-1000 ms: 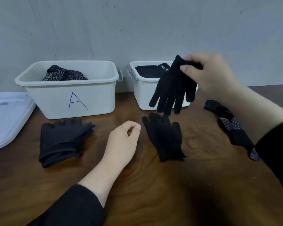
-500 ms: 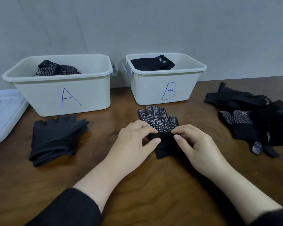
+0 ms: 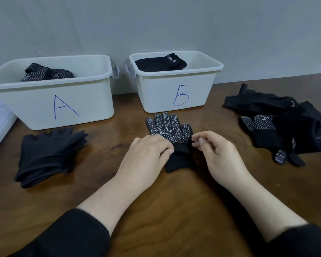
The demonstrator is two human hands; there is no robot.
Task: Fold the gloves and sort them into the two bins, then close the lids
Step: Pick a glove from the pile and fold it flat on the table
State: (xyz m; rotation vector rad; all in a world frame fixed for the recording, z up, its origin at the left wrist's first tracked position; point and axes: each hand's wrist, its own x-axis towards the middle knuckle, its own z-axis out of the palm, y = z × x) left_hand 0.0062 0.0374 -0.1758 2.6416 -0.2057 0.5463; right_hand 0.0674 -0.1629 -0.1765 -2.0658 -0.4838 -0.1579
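1. The step in hand looks like squaring up a dotted glove [image 3: 170,132] for folding; it lies flat on the desk [image 3: 174,210] at centre frame, just in front of bin B [image 3: 176,89].
2. The left hand [image 3: 146,156] rests on the glove's left edge near the cuff, its fingers laid fairly flat and pressing the cloth, so this grip is not clamped round anything.
3. The right hand [image 3: 217,154] sits at the glove's right edge, fingers curled with thumb and forefinger close together; whether this grip actually pinches the cloth I cannot tell.
4. The glove's long axis runs from lower frame to upper frame, fingers pointing up toward bin B, cuff nearest the person, dotted side up.
5. Next, judging by the task, the cuff end or the finger end needs folding over along that axis, both hands keeping the edges aligned.
6. Dotted gloves lie in bin A [image 3: 50,102] at upper left, so that is the likely destination.
7. Unsorted gloves [image 3: 278,123] wait at the right; a plain stack [image 3: 48,154] lies left.
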